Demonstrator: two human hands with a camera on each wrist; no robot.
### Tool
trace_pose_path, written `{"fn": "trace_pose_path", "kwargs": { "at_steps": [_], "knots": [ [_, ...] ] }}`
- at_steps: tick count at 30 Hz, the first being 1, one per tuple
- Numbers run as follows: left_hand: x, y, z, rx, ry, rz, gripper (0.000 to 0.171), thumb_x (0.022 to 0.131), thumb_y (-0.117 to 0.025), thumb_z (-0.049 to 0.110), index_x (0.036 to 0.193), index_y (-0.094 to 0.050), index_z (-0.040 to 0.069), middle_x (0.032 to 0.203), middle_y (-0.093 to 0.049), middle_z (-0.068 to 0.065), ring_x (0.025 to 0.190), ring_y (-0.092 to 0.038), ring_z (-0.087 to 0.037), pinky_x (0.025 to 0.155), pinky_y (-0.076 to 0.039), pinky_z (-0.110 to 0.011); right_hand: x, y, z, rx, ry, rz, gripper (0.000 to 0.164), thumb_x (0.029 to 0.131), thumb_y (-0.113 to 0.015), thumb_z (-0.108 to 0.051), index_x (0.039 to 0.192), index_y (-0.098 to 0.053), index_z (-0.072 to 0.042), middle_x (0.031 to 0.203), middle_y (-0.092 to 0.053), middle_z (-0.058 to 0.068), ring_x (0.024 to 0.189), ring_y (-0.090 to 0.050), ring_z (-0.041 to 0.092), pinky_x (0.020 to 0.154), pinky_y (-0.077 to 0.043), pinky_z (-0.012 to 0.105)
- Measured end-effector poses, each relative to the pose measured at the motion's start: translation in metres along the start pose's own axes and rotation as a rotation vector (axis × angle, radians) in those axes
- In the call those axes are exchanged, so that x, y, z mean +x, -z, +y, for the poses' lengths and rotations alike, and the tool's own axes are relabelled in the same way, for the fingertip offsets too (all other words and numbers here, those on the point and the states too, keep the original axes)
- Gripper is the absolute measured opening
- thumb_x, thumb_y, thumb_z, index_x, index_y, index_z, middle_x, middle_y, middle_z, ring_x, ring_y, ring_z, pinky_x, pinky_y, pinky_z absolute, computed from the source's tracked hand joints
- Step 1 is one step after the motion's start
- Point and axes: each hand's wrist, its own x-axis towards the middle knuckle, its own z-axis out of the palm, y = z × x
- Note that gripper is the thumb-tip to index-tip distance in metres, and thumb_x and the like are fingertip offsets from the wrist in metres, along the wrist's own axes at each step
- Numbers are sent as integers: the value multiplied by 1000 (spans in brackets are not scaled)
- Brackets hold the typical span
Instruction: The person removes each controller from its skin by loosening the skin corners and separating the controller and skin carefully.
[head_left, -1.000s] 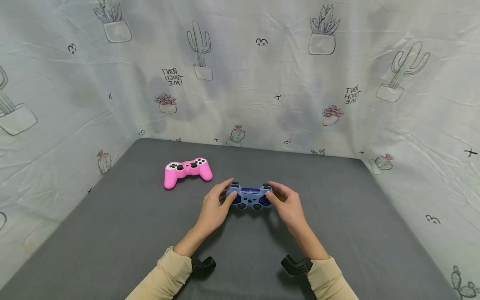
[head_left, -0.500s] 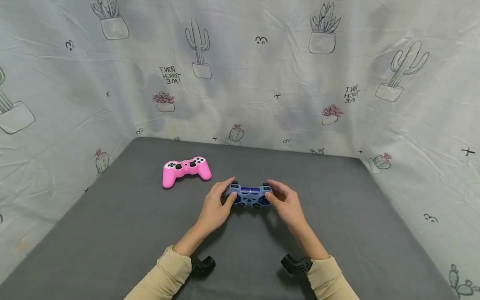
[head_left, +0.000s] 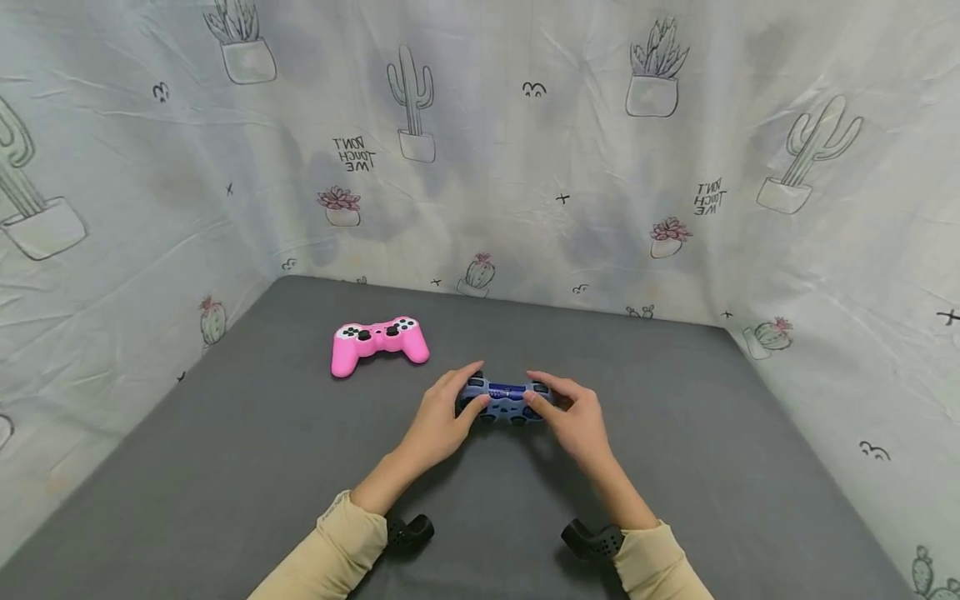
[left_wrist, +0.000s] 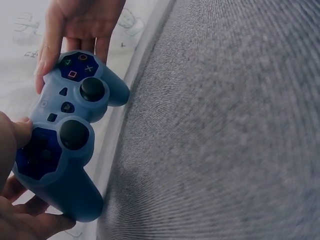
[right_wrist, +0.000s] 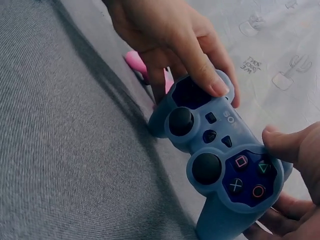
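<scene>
A blue game controller (head_left: 507, 400) in a translucent pale-blue sleeve is held between both hands, over the middle of the grey table. At its left end my left hand (head_left: 441, 419) grips it, thumb on the upper face by the directional pad and fingers behind. My right hand (head_left: 577, 417) pinches the other end, its thumb near the top edge and its fingers underneath. In the left wrist view the controller (left_wrist: 70, 115) shows its two black sticks and shape-marked buttons. The right wrist view has the controller (right_wrist: 220, 155) with the left thumb (right_wrist: 212, 82) lying across its far end.
A pink game controller (head_left: 379, 343) lies on the grey table (head_left: 225, 467), left of and beyond the hands. Behind and along the sides hangs a pale curtain (head_left: 495, 167) printed with cacti. Each wrist wears a black camera mount (head_left: 592, 540).
The blue controller has shifted slightly right and tipped, its front edge turning more toward the head camera. Both thumbs have slid toward its top edge. The pink controller stays put.
</scene>
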Motion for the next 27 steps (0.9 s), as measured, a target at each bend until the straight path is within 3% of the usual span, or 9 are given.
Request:
{"fn": "trace_pose_path", "kwargs": {
  "at_steps": [6,17,22,27],
  "knots": [
    [-1,0,2,-3,-6,3,47,97,-66,21,141,-52,14,126,-59,-10,110,-57,-21,95,-46,-43,-3,-1,-2,-118,119,43,23,89,-76,-23,109,-77,-12,110,-66,4,106,-59,25,84,-52,52],
    [-3,0,5,-1,-19,1,47,95,-68,19,139,-53,14,125,-58,-10,110,-57,-22,95,-46,-43,-7,-3,-8,-124,195,117,13,85,-79,-17,96,-80,-11,106,-67,8,102,-62,27,82,-53,53],
    [0,1,7,14,-33,-16,47,96,-67,19,140,-53,14,123,-59,-10,108,-57,-21,94,-47,-43,-6,-6,-11,-95,193,154,10,84,-80,-11,92,-80,-8,106,-68,11,101,-62,28,82,-53,52],
    [3,2,7,41,-28,-49,48,96,-67,20,141,-52,15,118,-59,-6,101,-56,-17,90,-48,-41,-5,-6,-13,-25,125,160,8,84,-78,-10,91,-80,-6,109,-69,14,103,-62,28,84,-53,47]
  ]
}}
